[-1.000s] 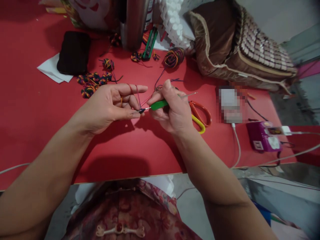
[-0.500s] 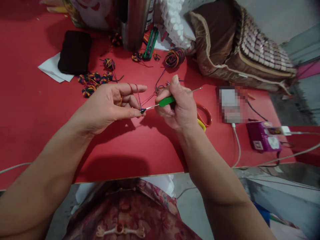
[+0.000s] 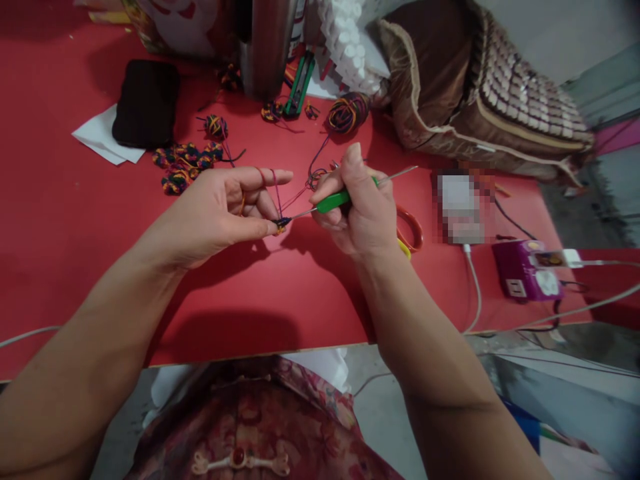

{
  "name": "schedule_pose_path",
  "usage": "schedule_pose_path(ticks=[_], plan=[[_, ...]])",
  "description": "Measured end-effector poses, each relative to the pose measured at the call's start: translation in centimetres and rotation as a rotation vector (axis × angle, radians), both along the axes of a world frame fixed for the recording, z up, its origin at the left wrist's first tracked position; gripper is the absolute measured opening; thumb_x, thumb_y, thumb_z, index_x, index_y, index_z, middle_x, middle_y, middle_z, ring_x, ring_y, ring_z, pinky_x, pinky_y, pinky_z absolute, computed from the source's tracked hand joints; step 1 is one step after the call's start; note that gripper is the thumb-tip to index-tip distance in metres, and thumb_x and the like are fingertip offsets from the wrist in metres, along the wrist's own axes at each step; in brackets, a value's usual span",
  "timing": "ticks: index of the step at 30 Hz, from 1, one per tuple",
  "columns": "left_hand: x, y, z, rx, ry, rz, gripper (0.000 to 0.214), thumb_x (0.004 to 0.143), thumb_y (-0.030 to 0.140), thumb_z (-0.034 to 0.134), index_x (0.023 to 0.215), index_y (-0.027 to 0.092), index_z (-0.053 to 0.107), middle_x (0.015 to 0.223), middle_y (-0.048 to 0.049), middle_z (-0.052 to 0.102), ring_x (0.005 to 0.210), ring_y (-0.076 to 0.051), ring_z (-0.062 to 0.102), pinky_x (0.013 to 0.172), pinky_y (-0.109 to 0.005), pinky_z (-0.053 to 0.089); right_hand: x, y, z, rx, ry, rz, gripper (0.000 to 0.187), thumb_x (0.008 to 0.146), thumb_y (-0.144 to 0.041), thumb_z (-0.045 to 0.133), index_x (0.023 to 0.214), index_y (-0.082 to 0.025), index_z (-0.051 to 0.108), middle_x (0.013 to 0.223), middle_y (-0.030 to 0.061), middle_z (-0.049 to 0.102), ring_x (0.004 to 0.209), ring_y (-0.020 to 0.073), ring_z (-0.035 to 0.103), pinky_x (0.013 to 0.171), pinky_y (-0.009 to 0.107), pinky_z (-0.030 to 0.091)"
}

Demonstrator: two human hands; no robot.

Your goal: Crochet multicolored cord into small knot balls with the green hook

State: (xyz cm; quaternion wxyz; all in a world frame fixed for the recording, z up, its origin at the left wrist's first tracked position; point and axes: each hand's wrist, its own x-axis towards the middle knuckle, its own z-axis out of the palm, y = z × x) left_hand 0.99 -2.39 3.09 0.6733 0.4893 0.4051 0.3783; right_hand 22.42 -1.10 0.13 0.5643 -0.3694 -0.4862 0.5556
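My left hand (image 3: pixel 227 203) pinches a small dark piece of crochet work (image 3: pixel 283 223) between thumb and fingers. Multicoloured yarn (image 3: pixel 277 190) loops over its outstretched index finger and runs down to the piece. A crochet hook (image 3: pixel 333 201) with a green handle sits in the closed fingers of my right hand (image 3: pixel 357 203), thumb pointing up. The hook's thin metal shaft meets the crochet work; its tip is hidden there. The other metal end sticks out past my right hand. Behind my hands lies a ball of yarn (image 3: pixel 349 113), its strand trailing toward them.
Finished-looking crocheted pieces (image 3: pixel 187 163) and a black phone-like object (image 3: pixel 147 103) lie left on the red table (image 3: pixel 60 247). A green utility knife (image 3: pixel 299 83) lies behind, scissors (image 3: pixel 410 228) by my right wrist. A cushion (image 3: pixel 450 80) and purple power adapter (image 3: pixel 527 270) stand right.
The hook's handle has tilted slightly, its rear end rising and shifting right. A bit more of the crochet work shows at my left fingertips.
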Motion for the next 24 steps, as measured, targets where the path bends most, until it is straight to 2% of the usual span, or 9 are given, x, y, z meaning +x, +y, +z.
schedule_pose_path(ticks=[4, 9, 15, 20, 24], plan=[[-0.04, 0.0, 0.12, 0.011, 0.002, -0.006, 0.055, 0.068, 0.008, 0.097, 0.122, 0.016, 0.087, 0.074, -0.0031, 0.076, 0.065, -0.023, 0.078, 0.064, -0.032, 0.063, 0.02, 0.1, -0.01, 0.008, -0.031, -0.033, 0.065, 0.091, -0.081, 0.08, 0.06, -0.023, 0.078, 0.039, -0.0069, 0.037, 0.032, 0.0061, 0.019, 0.032, 0.026, 0.01], [0.03, -0.08, 0.16, 0.011, -0.018, -0.029, 0.055, 0.069, 0.008, 0.096, 0.123, 0.016, 0.086, 0.072, -0.0028, 0.077, 0.063, -0.023, 0.078, 0.061, -0.031, 0.062, 0.06, -0.05, 0.06, 0.028, -0.026, -0.025, 0.062, 0.095, -0.076, 0.079, 0.062, -0.023, 0.081, 0.04, -0.0065, 0.039, 0.033, 0.0056, 0.021, 0.034, 0.026, 0.013], [0.22, -0.06, 0.2, 0.023, 0.019, -0.014, 0.057, 0.069, 0.011, 0.095, 0.125, 0.013, 0.084, 0.071, -0.0032, 0.077, 0.064, -0.023, 0.076, 0.061, -0.032, 0.061, 0.36, -0.22, -0.12, 0.038, -0.083, -0.047, 0.065, 0.095, -0.08, 0.077, 0.062, -0.023, 0.079, 0.042, -0.0056, 0.04, 0.036, 0.0075, 0.023, 0.036, 0.029, 0.015], [0.1, 0.06, -0.1, 0.017, 0.055, 0.011, 0.057, 0.07, 0.005, 0.092, 0.126, 0.014, 0.085, 0.073, -0.0028, 0.075, 0.064, -0.024, 0.077, 0.064, -0.033, 0.058, 0.29, -0.36, -0.07, 0.053, -0.102, -0.075, 0.065, 0.096, -0.078, 0.077, 0.063, -0.023, 0.079, 0.042, -0.0055, 0.042, 0.036, 0.0083, 0.025, 0.038, 0.03, 0.016], [0.07, 0.15, -0.29, 0.008, 0.068, 0.022, 0.057, 0.071, 0.002, 0.091, 0.126, 0.015, 0.085, 0.073, -0.0021, 0.075, 0.063, -0.024, 0.077, 0.065, -0.033, 0.058, 0.15, -0.41, 0.01, 0.052, -0.166, -0.098, 0.069, 0.094, -0.085, 0.073, 0.06, -0.026, 0.073, 0.042, -0.005, 0.041, 0.038, 0.0097, 0.029, 0.039, 0.031, 0.02]])
